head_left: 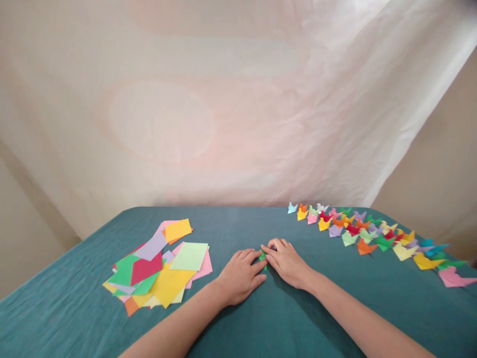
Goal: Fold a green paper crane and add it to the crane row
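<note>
- Centrally, both hands meet on a small green paper piece [263,256], which lies on the teal cloth [298,318] under their fingertips, mostly hidden.
- The left hand [240,276] lies flat, palm down, fingers spread and clasping nothing. It seems to pin the piece so it cannot slide.
- The right hand [287,261] curls its fingertips onto the same piece from three o'clock. Whether it pinches or only presses, I cannot tell.
- At nine o'clock of the hands lies a loose pile of paper squares [160,271], thin, matte, many-coloured and overlapping, near the left arm.
- Toward two o'clock, folded paper figures [372,233] stand in rows, pointed and creased, probably kept clear of the hands.
- A wrinkled pale sheet [223,124] hangs at twelve o'clock.
</note>
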The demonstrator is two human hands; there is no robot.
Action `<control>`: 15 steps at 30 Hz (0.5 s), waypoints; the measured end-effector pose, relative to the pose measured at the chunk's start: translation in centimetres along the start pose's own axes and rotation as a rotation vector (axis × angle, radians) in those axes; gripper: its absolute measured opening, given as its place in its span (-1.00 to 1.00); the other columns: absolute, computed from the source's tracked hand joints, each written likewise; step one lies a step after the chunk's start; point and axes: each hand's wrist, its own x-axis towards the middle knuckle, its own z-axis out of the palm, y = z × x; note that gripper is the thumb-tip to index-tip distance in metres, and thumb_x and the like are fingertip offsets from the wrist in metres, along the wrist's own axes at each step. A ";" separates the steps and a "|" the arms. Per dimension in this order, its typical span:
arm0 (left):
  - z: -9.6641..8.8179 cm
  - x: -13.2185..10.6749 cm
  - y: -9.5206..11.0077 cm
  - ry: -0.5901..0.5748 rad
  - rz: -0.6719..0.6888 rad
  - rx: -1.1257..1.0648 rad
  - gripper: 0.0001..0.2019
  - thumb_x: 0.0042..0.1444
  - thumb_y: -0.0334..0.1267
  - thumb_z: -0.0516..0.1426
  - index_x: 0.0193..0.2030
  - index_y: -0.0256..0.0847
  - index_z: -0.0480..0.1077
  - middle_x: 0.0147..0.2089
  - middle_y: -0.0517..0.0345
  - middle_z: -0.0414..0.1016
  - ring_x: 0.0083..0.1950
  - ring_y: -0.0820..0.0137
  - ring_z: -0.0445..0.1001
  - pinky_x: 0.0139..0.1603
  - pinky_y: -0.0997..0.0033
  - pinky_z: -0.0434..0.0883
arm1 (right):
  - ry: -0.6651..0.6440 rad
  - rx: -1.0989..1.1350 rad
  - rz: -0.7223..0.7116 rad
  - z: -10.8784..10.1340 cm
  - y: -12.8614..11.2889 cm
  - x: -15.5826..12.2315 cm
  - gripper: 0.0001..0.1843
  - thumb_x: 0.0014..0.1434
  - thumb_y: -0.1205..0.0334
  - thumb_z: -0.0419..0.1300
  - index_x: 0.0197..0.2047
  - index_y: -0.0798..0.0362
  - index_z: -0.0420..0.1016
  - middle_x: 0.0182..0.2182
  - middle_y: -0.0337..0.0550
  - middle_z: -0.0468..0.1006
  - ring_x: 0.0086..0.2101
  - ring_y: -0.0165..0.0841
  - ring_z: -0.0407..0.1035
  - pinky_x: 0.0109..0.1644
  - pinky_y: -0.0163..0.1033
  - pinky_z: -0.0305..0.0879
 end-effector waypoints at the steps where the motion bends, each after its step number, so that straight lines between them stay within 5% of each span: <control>1: 0.0 -0.1 -0.1 -0.008 0.007 -0.004 -0.61 0.27 -0.08 -0.14 0.19 -0.06 0.15 0.17 0.05 0.22 0.20 0.23 0.16 0.19 0.16 0.12 | -0.004 0.010 0.000 0.1 0.1 0.1 -0.61 0.29 0.15 -0.13 0.13 -0.09 0.29 -0.14 -0.07 0.35 -0.15 -0.24 0.21 -0.09 -0.13 0.19; 15: 0.1 -0.6 -0.9 -0.061 0.037 -0.039 -0.59 0.26 -0.05 -0.14 0.23 0.02 0.11 0.28 0.09 0.10 0.28 0.19 0.08 0.21 0.10 0.10 | 0.008 0.085 -0.014 0.7 1.2 0.8 -0.63 0.25 0.24 -0.05 0.09 -0.07 0.35 -0.17 -0.07 0.34 -0.17 -0.27 0.24 -0.08 -0.15 0.22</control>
